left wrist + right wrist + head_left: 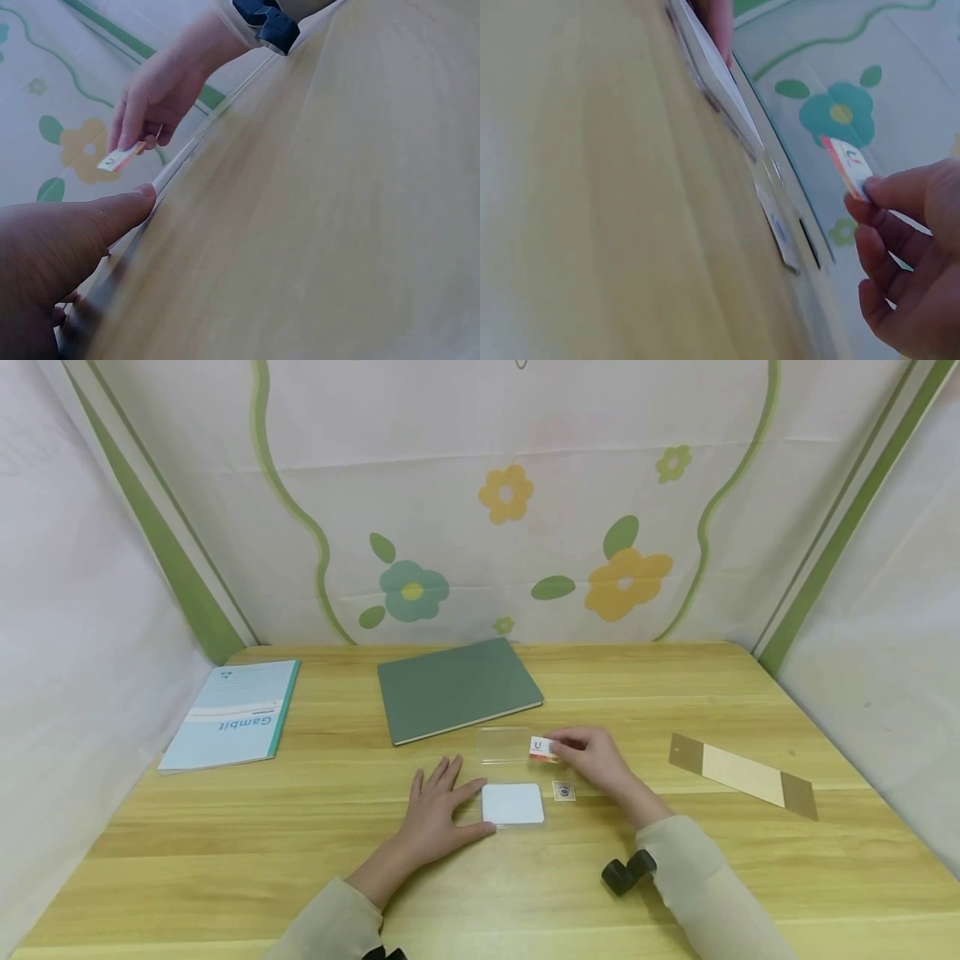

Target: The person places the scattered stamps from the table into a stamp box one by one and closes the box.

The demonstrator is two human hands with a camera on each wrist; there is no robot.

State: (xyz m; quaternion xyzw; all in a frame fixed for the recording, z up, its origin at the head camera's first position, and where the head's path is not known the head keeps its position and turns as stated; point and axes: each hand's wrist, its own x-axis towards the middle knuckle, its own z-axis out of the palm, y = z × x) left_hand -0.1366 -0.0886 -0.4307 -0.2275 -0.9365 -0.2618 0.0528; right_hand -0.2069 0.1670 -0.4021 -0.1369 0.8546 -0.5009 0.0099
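Observation:
My right hand (596, 760) pinches a small white card (540, 747) with a red and yellow edge between thumb and forefinger, above the table. In the right wrist view the card (847, 166) tilts upward from the fingertips. My left hand (433, 820) rests on the table with spread fingers. Its thumb and forefinger touch the left side of a shallow clear box (513, 804) with white contents. Just right of the box lies a small square card (564, 791) with a dark emblem. A clear plastic lid (501, 746) lies behind the box.
A dark green hardcover notebook (457, 689) lies at the back middle of the wooden table. At the left is a pale blue Gambit notebook (236, 714). A tan and cream paper strip (742, 774) lies at the right. Flowered cloth (480, 543) hangs behind.

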